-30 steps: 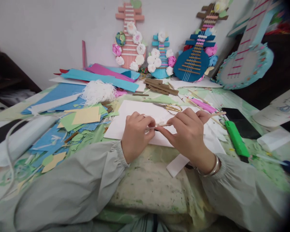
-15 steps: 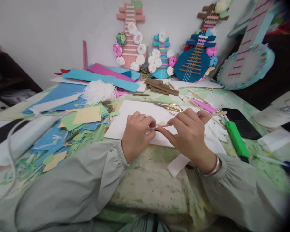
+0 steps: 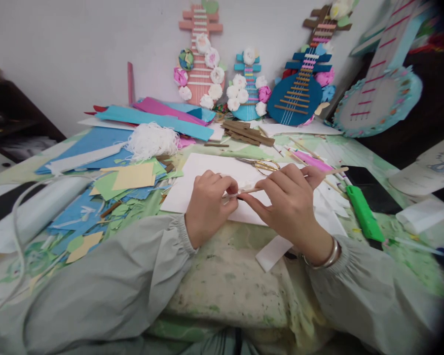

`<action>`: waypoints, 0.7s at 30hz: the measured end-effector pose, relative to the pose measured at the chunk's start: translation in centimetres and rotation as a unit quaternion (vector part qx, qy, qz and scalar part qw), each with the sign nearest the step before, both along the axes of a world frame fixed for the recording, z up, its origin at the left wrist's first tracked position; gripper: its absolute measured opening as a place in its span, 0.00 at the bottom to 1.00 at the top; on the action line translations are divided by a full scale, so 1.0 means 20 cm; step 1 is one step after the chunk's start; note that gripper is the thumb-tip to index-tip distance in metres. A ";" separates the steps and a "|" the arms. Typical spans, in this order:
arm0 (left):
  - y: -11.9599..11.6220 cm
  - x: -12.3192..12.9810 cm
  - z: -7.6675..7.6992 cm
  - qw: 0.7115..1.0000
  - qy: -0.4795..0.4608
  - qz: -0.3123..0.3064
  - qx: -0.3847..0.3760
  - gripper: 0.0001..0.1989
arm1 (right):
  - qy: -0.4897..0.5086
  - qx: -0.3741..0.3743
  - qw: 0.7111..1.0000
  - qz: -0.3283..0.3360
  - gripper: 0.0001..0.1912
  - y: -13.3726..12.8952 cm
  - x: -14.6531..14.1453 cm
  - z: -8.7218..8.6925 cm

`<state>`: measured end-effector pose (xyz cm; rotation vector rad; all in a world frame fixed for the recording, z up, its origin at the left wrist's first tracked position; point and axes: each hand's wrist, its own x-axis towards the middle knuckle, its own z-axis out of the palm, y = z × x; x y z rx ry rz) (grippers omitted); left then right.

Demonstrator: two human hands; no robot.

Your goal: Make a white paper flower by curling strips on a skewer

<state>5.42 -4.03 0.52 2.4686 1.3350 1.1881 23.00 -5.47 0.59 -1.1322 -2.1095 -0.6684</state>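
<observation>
In the head view my right hand (image 3: 290, 204) is closed round a thin wooden stick (image 3: 336, 170), whose far end sticks out past the knuckles. The stick's other end points at my left hand (image 3: 210, 209), which pinches a small white piece (image 3: 227, 198); its kind is mostly hidden by the fingers. My fingertips nearly meet above white paper sheets (image 3: 183, 190). Gold-handled scissors (image 3: 263, 166) lie on the paper just beyond the hands. A white strip (image 3: 274, 252) rests below my right wrist.
Paper scraps (image 3: 133, 177) and a ball of white string (image 3: 153, 140) lie to the left. On the right are a green tool (image 3: 363, 213) and a black phone (image 3: 372, 190). Decorated paper lutes (image 3: 295, 98) stand against the wall. A cable (image 3: 17, 217) crosses the left side.
Almost nothing differs. Both hands keep their hold and place, with only a very slight shift of the fingers and the camera view.
</observation>
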 end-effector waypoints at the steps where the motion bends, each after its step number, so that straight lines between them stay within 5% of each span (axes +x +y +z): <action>1: 0.00 0.00 0.00 1.000 -0.011 -0.001 -0.009 0.04 | 0.007 -0.001 1.000 -0.004 0.13 -0.01 0.00 0.01; 6: 0.07 -0.03 0.01 0.970 -0.158 -0.033 -0.181 0.02 | 0.122 0.029 0.991 -0.040 0.21 -0.04 -0.02 0.09; 10: 0.11 -0.05 -0.01 0.859 -0.352 -0.100 -0.359 0.08 | 0.220 0.000 0.975 -0.024 0.22 0.00 0.01 0.08; 15: 0.12 -0.04 -0.02 0.750 -0.445 -0.136 -0.470 0.10 | 0.342 -0.157 0.925 0.045 0.17 0.10 0.04 -0.04; 21: 0.12 -0.05 -0.02 0.715 -0.461 -0.150 -0.503 0.11 | 0.422 -0.292 0.854 0.079 0.16 0.14 0.04 -0.13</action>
